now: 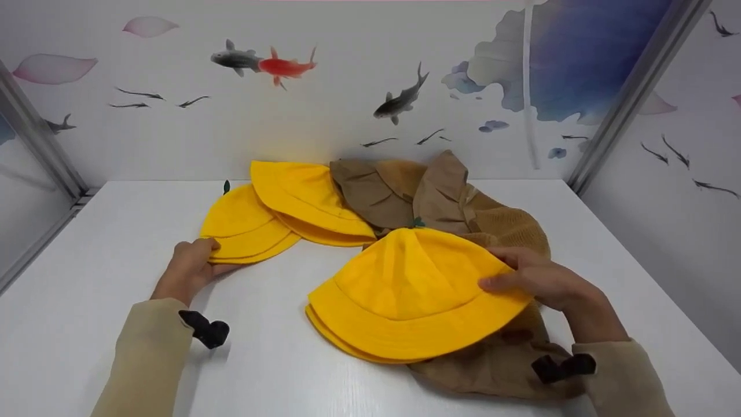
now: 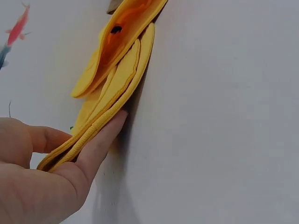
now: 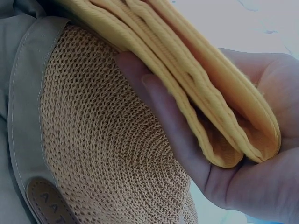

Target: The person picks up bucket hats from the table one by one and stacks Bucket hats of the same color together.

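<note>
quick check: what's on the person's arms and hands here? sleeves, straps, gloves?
Both arms wear loose beige long sleeves reaching the wrists. Each wrist carries a small black mount or strap end: one beside the left sleeve, one on the right sleeve. The left hand and right hand are bare: no gloves, and no rings or watch that I can see.

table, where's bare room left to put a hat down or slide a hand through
The table is bare along its left side, beyond the left hand, in the near strip between both sleeves, and at the far right corner. The middle and back are crowded: yellow hats, the folded yellow hat in the right hand, and brown hats overlap.
</note>
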### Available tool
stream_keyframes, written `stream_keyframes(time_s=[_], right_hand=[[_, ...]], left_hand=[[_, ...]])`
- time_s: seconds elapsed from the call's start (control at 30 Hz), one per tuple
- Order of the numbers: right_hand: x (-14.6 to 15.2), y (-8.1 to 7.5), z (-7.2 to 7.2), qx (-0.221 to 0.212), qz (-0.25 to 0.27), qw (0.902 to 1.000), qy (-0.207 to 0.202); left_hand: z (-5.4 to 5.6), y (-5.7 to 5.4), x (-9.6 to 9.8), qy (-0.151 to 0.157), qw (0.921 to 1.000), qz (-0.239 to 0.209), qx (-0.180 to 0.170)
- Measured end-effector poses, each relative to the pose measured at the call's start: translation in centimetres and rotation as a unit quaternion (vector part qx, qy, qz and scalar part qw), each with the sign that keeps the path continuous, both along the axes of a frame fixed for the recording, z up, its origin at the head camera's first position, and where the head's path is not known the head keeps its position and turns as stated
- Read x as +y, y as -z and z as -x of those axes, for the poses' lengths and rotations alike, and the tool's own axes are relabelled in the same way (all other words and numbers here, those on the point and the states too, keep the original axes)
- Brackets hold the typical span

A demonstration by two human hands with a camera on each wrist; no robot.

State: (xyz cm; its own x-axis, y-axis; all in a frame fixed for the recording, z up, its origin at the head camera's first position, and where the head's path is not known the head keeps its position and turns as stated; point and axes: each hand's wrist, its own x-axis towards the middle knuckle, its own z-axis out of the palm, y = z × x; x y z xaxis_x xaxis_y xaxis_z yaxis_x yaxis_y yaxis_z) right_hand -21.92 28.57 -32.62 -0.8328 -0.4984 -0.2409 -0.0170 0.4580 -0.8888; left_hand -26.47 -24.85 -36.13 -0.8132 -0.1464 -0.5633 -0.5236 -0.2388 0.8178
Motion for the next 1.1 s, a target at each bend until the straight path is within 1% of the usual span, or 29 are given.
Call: stream_keyframes(time_s=[0.1,0.2,0.3,0.4,0.5,0.7,0.87,0.97,1.03,1.1], right_hand=[[-0.1,-0.1,-0.1,-0.001,-0.002,1.0000,0.005],[0.0,0.0,-0.1,0.001,-0.007,0.9999,0.011],[0.0,0.0,-0.1,0.002,-0.009,0.9999,0.011],[0.0,0.0,-0.1,0.001,-0.009,0.9999,0.010],[0.0,0.0,-0.1,0.002,-0.009,0.9999,0.010],[0.1,0.1,-0.1,0.004,-0.006,1.0000,0.003],[0.1,0.2,-0.1,0.006,-0.004,1.0000,0.002],[0.0,0.2,-0.1,0.007,-0.005,1.0000,0.004],[0.0,0.3,-0.1,0.006,-0.005,0.9999,0.007],[-0.1,0.3,-0.1,0.005,-0.004,0.9999,0.009]], left_hand=[[0.0,0.1,0.3,0.001,0.9999,0.009,0.007],[0.2,0.4,0.5,0.008,0.9994,0.029,0.017],[0.4,0.3,0.5,0.015,0.9986,0.042,0.027],[0.5,0.1,0.7,0.012,0.9982,0.047,0.035],[0.4,-0.1,0.8,0.005,0.9977,0.046,0.049],[-0.1,-0.8,0.7,-0.019,0.9959,0.036,0.081],[-0.9,-1.5,-0.2,-0.048,0.9935,-0.010,0.102],[-1.4,-2.0,-1.1,-0.062,0.9894,-0.019,0.130],[-1.7,-2.4,-1.5,-0.069,0.9851,-0.018,0.156],[-1.9,-2.8,-1.8,-0.084,0.9799,-0.022,0.180]])
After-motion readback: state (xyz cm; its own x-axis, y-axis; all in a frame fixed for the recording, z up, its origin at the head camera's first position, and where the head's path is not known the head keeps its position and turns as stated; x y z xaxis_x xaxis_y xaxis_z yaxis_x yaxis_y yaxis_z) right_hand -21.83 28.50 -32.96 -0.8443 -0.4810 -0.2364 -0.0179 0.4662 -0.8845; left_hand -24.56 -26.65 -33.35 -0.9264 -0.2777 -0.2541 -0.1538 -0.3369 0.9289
